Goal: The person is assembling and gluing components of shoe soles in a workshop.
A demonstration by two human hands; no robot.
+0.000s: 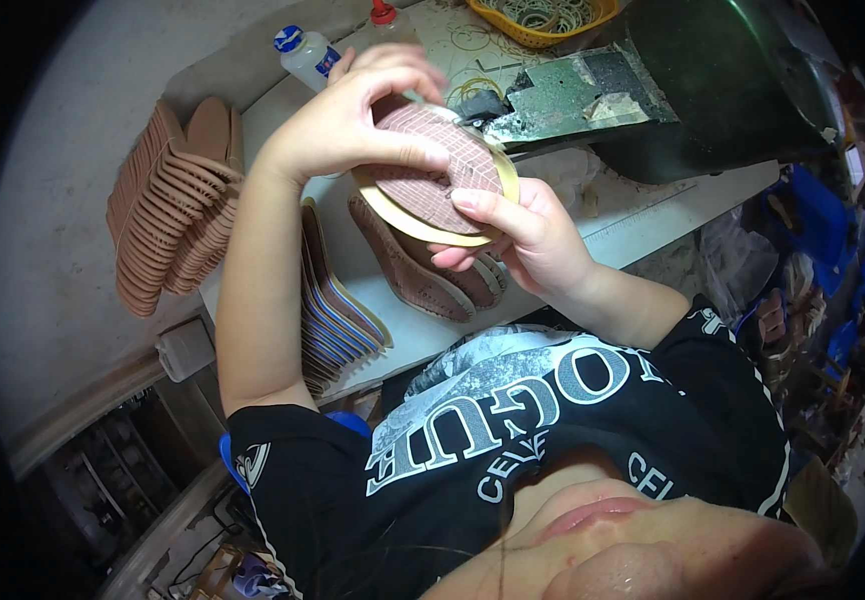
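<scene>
A brownish-pink shoe insole (433, 165) with a grid of pale lines and a yellow rim is held up over the table between my hands. My left hand (338, 125) curls around its far left side, the thumb lying across the face and the other fingers blurred at the top. On the near right, my right hand (548, 230) pinches the edge, thumb on the face and fingers underneath. Below it, brown insoles (413, 265) stand on the table, partly covered. Next to my left forearm is a row of insoles with blue and yellow edges (338, 300).
Brown insoles (173, 205) are stacked at the left. A blue-capped bottle (305, 55), a red-topped bottle (390, 25) and a yellow basket of rubber bands (543, 25) stand at the back. A worn green machine part (583, 95) sits over the white table (643, 210).
</scene>
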